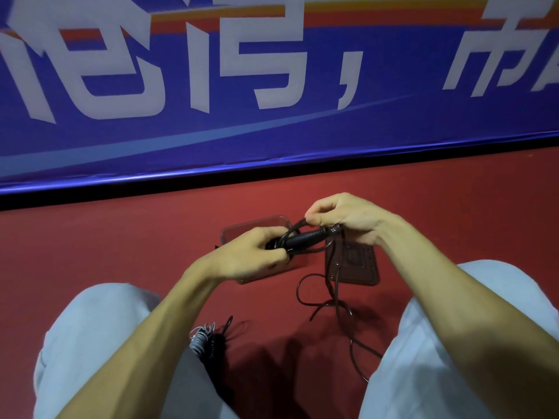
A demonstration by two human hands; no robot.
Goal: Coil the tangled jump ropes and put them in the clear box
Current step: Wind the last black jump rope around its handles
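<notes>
Head view: at frame centre I see the left hand (248, 256) curled round the black jump rope (305, 239) at its handle. The right hand (348, 219) pinches its cord. The clear box (257, 222) sits on the red floor (121, 252) just behind.

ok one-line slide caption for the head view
Left hand grips a black jump rope handle, right hand pinches its cord; clear box beyond.

A black jump rope (305, 238), handle level over the clear box (257, 222), trails loose loops onto the red floor (121, 252).
</notes>
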